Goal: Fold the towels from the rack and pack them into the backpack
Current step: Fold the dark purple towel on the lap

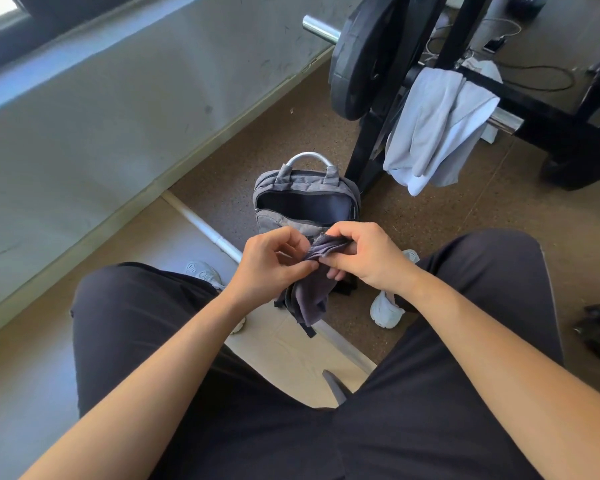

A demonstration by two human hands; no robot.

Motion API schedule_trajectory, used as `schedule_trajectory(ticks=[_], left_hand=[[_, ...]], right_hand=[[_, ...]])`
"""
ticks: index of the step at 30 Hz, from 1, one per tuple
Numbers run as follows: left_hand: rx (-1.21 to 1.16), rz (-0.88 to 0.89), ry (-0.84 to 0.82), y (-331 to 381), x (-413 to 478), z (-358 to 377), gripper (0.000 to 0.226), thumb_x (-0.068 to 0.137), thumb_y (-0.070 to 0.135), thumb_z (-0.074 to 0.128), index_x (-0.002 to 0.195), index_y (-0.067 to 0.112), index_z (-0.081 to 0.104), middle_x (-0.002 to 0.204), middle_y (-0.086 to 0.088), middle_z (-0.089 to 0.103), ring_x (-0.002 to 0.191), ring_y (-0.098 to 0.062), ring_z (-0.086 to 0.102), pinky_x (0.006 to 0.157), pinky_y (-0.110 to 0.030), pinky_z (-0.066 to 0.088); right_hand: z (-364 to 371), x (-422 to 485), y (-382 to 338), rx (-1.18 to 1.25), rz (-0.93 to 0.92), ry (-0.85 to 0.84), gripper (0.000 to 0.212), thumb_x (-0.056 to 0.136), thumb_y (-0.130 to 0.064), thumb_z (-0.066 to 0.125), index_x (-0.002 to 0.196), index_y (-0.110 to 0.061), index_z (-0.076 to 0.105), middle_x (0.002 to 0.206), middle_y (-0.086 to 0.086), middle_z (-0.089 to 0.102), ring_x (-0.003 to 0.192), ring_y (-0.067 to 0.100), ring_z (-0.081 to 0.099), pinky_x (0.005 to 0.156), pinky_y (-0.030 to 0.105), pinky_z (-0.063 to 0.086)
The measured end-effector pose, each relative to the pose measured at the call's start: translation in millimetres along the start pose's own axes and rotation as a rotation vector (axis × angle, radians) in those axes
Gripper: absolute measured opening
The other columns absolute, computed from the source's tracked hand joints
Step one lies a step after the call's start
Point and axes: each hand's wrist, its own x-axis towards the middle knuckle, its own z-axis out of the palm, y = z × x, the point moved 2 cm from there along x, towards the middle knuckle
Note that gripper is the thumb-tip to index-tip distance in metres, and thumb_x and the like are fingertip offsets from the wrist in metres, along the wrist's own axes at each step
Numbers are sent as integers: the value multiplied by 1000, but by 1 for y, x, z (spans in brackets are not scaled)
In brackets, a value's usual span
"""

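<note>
I sit with a small dark purple-grey towel (313, 296) held between my knees. My left hand (272, 262) pinches its upper edge from the left, and my right hand (364, 255) grips the bunched top from the right. The rest of the towel hangs down below my hands. Just beyond them a grey backpack (274, 188) stands on the floor with its main compartment unzipped and dark inside. A light grey and white towel (437, 126) hangs over a bar of the black weight rack (541, 109) at the upper right.
A black weight plate (364, 57) on a chrome barbell sits behind the backpack. A wall runs along the left, with a white pipe (205, 226) on the floor beside it. My white shoes flank the backpack. Cables lie at the top right, a dark object at the far right.
</note>
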Motion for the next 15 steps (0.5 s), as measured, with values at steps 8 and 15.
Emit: schedule_trajectory(ticks=[8, 15], left_hand=[[-67, 158, -65, 5, 1, -2, 37, 85, -1, 79, 110, 25, 75, 110, 0, 69, 102, -18, 67, 86, -30, 55], [-377, -50, -31, -1, 0, -5, 32, 87, -1, 75, 109, 21, 68, 99, 4, 71, 84, -13, 68, 79, -27, 55]], right_hand=[[3, 0, 0, 44, -9, 1, 23, 91, 1, 69, 112, -5, 66, 91, 13, 74, 78, 22, 76, 71, 32, 63], [0, 3, 1, 15, -78, 68, 14, 96, -7, 66, 109, -3, 66, 80, 19, 69, 65, 21, 70, 63, 36, 62]])
